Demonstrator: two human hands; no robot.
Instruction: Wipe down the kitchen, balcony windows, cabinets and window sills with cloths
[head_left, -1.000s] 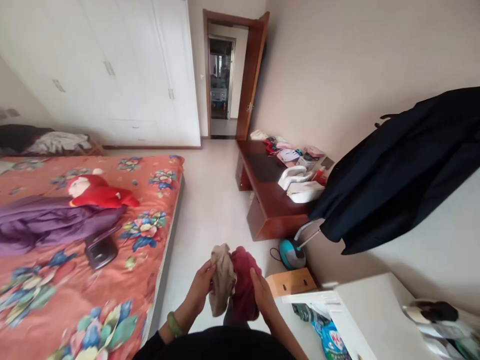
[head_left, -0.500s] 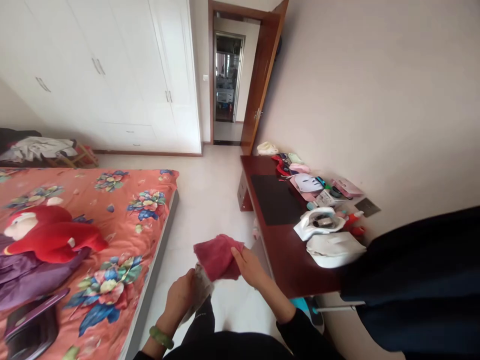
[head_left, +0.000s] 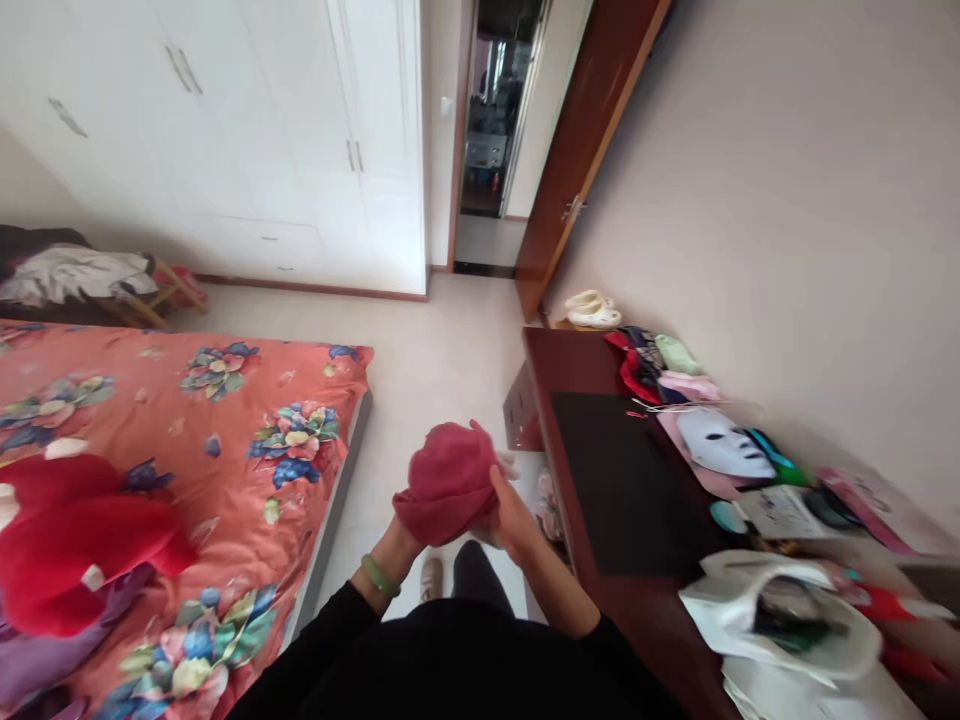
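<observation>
A dark pink cloth [head_left: 450, 478] is bunched up in front of my body, above the floor. My left hand [head_left: 405, 540] holds the bundle from the left and below; the cloth covers its fingers. On the right side my right hand [head_left: 514, 518] grips the cloth, thumb on top. A bit of pale cloth [head_left: 507, 463] shows beside the right hand's fingers; most of it is hidden. A green bangle [head_left: 379, 577] circles my left wrist.
To the left is a bed [head_left: 307, 365] with a red plush toy [head_left: 90, 530]. On the right stands a dark red desk [head_left: 574, 352] bearing a white mask [head_left: 724, 442] and a white bag [head_left: 720, 590]. Ahead are a white wardrobe [head_left: 277, 150] and an open door [head_left: 592, 140].
The pink cloth was spread between my hands, with a greyish cloth in the left; now it is gathered over my left hand. My hands came closer together. The view shifted, bringing the desk nearer.
</observation>
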